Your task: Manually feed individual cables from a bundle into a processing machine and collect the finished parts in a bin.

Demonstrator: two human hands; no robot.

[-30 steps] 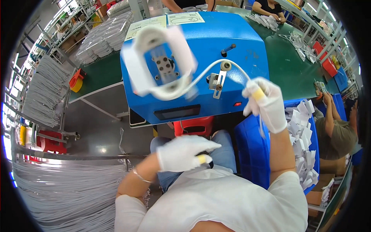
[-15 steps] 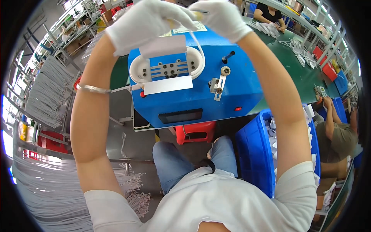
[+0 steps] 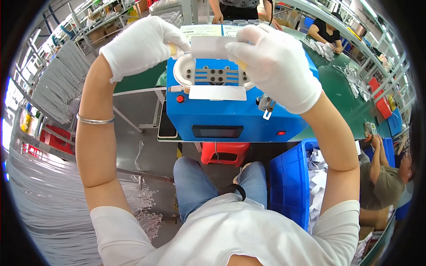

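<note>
A blue box-shaped machine (image 3: 222, 117) stands in front of me, with a metal-slotted winding fixture (image 3: 216, 75) on top. White curved ends and two white flaps (image 3: 217, 93) surround the fixture. My left hand (image 3: 144, 46), in a white glove with yellowish fingertips, is closed at the fixture's left end. My right hand (image 3: 279, 66), gloved alike, curls over its right end, fingertips against the rear flap; the glove hides what it grips. A white cable end (image 3: 177, 89) sticks out at the front left, near a red button (image 3: 180, 99).
A blue bin (image 3: 288, 181) of white pieces stands at my right. Bundles of grey-white cables (image 3: 66, 204) hang at my left. A red stool (image 3: 225, 153) is under the machine. Co-workers sit and stand around the green table (image 3: 341, 84).
My hands have come down and apart, from close together above the fixture to its two ends. The white cable that rose from the fixture's right end no longer shows there.
</note>
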